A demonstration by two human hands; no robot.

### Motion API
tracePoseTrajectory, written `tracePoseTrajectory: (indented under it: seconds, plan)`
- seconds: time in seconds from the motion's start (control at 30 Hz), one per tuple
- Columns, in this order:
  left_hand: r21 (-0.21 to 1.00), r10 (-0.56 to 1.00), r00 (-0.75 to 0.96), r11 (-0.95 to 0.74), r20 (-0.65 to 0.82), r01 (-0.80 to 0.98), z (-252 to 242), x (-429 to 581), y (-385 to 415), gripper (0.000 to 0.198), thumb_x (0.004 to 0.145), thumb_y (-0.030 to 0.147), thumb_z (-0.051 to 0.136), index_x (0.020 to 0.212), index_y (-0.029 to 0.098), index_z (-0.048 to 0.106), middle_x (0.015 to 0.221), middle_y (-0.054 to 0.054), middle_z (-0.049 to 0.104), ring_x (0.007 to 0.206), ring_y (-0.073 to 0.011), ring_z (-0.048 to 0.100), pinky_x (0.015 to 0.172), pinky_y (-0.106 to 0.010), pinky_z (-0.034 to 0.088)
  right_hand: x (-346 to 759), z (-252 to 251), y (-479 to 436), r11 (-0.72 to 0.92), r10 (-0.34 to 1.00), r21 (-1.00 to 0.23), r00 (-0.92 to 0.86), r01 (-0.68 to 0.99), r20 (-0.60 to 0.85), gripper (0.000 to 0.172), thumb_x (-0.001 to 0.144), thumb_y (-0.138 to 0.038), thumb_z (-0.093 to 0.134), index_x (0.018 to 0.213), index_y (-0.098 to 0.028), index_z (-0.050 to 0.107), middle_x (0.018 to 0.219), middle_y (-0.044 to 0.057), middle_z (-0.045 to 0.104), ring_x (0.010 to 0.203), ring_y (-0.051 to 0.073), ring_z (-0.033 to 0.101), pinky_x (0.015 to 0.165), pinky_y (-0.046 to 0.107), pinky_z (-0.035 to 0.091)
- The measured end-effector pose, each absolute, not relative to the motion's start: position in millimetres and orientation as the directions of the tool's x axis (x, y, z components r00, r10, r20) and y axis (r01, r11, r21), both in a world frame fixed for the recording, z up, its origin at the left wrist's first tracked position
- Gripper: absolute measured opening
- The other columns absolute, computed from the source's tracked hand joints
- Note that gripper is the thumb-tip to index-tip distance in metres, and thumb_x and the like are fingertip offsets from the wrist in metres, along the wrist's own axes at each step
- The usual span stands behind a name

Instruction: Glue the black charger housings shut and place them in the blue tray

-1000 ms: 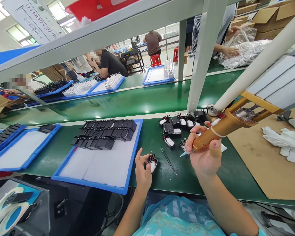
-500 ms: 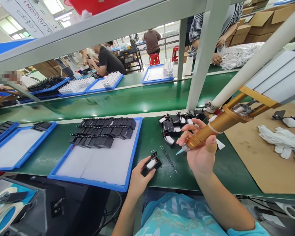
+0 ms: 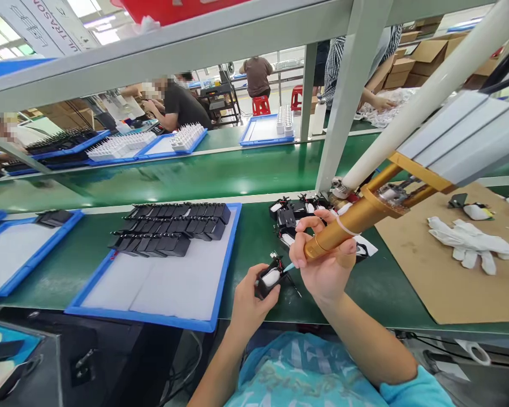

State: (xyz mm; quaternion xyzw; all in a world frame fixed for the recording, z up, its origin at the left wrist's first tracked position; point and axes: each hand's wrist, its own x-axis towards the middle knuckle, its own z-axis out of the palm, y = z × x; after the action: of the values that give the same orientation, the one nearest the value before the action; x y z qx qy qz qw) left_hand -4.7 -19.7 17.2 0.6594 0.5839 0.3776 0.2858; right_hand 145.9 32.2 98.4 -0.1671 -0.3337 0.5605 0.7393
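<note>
My left hand [image 3: 246,302] grips a small black part with a white insert [image 3: 270,277] at the near edge of the green bench [image 3: 258,243]. My right hand [image 3: 324,265] is wrapped round a gold pen-shaped tool [image 3: 343,226] that hangs from a white arm [image 3: 424,96]. The tool's pale blue tip touches the top of the small part. A pile of similar black parts [image 3: 294,212] lies just behind my right hand. Thin tweezers lie on the bench, partly hidden under my hands.
A blue tray [image 3: 212,305] with rows of black parts [image 3: 169,229] lies left of my hands; another blue tray [image 3: 34,257] sits further left. A cardboard sheet [image 3: 445,282] with white gloves [image 3: 470,243] lies to the right. A grey post [image 3: 343,96] rises behind. Other people work across the far conveyor.
My left hand lifted the small part from the bench and tilted it up. My right hand brought the gold tool down and left until its tip met the part.
</note>
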Motion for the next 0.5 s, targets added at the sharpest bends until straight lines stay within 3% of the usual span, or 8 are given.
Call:
tracePoseTrajectory:
  seconds: [0.37,0.5]
  plan:
    - [0.808,0.975,0.030,-0.200,0.221,0.554,32,0,-23,0.030,0.076,0.025,0.062,0.105,0.021,0.059,0.087,0.000,0.067,0.072,-0.0136,0.063,0.052,-0.019,0.047,147,98,30,0.365,0.922,-0.616,0.178,-0.698,0.344,0.040,0.081,-0.065,0.053,0.090,-0.026,0.055,0.091,-0.003,0.059,0.038,0.004,0.049,0.035,0.021,0.038]
    - [0.816,0.980,0.024,-0.178,0.197,0.549,30,-1,-23,0.030,0.076,0.025,0.062,0.106,0.021,0.058,0.089,-0.001,0.068,0.075,-0.0148,0.065,0.052,-0.019,0.048,147,98,31,0.348,0.929,-0.606,0.178,-0.715,0.324,0.044,0.078,-0.065,0.057,0.100,-0.027,0.055,0.088,-0.002,0.060,0.036,0.005,0.048,0.034,0.022,0.038]
